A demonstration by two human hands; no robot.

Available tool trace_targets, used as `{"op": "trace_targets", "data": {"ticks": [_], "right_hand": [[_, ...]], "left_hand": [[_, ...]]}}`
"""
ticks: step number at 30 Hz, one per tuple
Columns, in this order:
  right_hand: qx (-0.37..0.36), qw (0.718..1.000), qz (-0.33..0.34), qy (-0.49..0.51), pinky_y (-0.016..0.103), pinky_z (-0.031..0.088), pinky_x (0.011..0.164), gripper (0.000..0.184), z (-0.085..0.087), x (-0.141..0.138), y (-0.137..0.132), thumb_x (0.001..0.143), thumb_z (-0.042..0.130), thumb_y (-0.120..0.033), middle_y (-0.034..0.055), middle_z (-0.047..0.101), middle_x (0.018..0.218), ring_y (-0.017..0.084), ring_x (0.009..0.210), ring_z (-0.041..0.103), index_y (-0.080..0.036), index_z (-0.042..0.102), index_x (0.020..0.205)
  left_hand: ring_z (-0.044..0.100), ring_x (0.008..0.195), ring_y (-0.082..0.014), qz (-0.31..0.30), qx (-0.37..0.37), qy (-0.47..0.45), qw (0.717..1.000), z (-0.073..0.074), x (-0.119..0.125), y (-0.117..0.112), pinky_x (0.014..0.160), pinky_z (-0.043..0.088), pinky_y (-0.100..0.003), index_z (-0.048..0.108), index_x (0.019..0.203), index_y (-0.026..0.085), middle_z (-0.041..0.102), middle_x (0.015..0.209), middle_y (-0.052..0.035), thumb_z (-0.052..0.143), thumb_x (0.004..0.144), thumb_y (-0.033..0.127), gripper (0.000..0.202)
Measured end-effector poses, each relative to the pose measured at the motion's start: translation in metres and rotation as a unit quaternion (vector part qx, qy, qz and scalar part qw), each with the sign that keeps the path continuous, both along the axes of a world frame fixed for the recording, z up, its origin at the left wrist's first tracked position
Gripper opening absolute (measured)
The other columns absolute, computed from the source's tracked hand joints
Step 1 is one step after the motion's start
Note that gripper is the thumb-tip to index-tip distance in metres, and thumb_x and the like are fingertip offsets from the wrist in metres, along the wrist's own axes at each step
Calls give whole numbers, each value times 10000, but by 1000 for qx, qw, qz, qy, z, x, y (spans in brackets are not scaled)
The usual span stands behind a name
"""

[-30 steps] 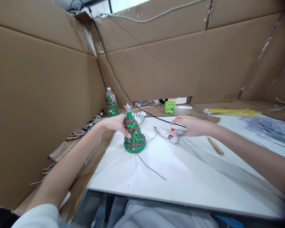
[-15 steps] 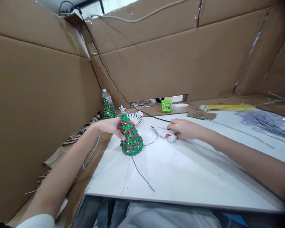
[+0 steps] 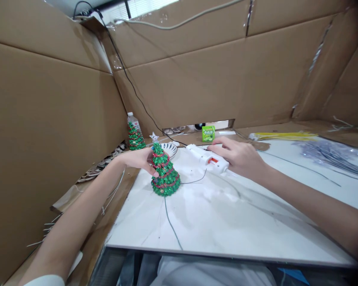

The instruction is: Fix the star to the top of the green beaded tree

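Holding the tree, gripping the glue gun

Steadying the small green beaded tree (image 3: pixel 165 174), my left hand (image 3: pixel 140 158) comes in from the tree's left, thumb and fingers closed around its upper part, forearm stretched low over the cardboard. The tree stands upright on the white marble board (image 3: pixel 226 222), near the board's far left corner, with a silver star (image 3: pixel 154 137) on its tip. To the tree's right, my right hand (image 3: pixel 240 157) is wrapped around the rear of the white glue gun (image 3: pixel 207 158), nozzle pointing back toward the tree's far side; I cannot tell whether the gun rests on the board or is lifted just off it. The gun's handle is hidden under my fingers. A thin dark wire (image 3: pixel 171 224) runs from the tree's base toward me. Behind the tree sits a patterned dish (image 3: pixel 170 148), partly covered by it; farther back-left stands a second green tree (image 3: pixel 135 138) in front of a bottle (image 3: pixel 132 118). Well to the tree's right-rear lies a green box (image 3: pixel 208 133).
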State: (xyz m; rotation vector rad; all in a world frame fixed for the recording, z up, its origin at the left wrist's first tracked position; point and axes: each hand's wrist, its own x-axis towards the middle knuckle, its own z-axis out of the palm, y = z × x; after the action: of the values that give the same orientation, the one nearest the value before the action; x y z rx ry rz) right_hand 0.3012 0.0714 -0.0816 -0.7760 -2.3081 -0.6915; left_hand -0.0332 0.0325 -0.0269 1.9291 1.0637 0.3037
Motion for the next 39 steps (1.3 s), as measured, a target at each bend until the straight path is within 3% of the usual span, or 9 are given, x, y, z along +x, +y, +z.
{"op": "trace_targets", "data": {"ticks": [5, 8, 14, 23, 39], "right_hand": [[38, 997, 68, -4, 265, 268, 560, 207, -5, -13, -16, 870, 479, -166, 27, 627, 803, 125, 700, 537, -190, 636, 1002], [54, 995, 82, -16, 275, 249, 548, 180, -7, -21, -23, 873, 477, -177, 25, 574, 685, 126, 641, 503, -168, 644, 938], [103, 989, 108, -4, 276, 221, 530, 220, -10, -28, -25, 870, 413, -104, 24, 526, 632, 121, 592, 435, -149, 629, 878], [46, 994, 99, -8, 271, 212, 537, 206, -12, -29, -23, 894, 409, -157, 29, 519, 650, 119, 602, 414, -151, 612, 859], [88, 992, 89, -6, 273, 189, 538, 195, -11, -33, -23, 864, 389, -84, 29, 513, 634, 126, 588, 404, -154, 545, 769]], "left_hand": [[632, 956, -219, 3, 26, 13, 1000, -3, 3, 1, 865, 510, -346, 586, 1058, 149, 664, 984, -57, 803, 645, 234, 474], [622, 1000, -227, 5, 39, 17, 999, -5, 7, 1, 884, 508, -349, 557, 1136, 155, 653, 1050, -70, 798, 659, 242, 542], [600, 1095, -258, 4, 51, 12, 999, -7, 11, 1, 940, 491, -380, 484, 1277, 180, 625, 1180, -98, 799, 657, 252, 699], [608, 1083, -257, -3, 43, 14, 999, -7, 13, 1, 956, 478, -389, 482, 1293, 180, 620, 1204, -103, 794, 669, 255, 702], [618, 1062, -248, 2, 33, 14, 999, -8, 13, 2, 929, 488, -367, 511, 1268, 173, 637, 1182, -98, 798, 662, 254, 676]]}}
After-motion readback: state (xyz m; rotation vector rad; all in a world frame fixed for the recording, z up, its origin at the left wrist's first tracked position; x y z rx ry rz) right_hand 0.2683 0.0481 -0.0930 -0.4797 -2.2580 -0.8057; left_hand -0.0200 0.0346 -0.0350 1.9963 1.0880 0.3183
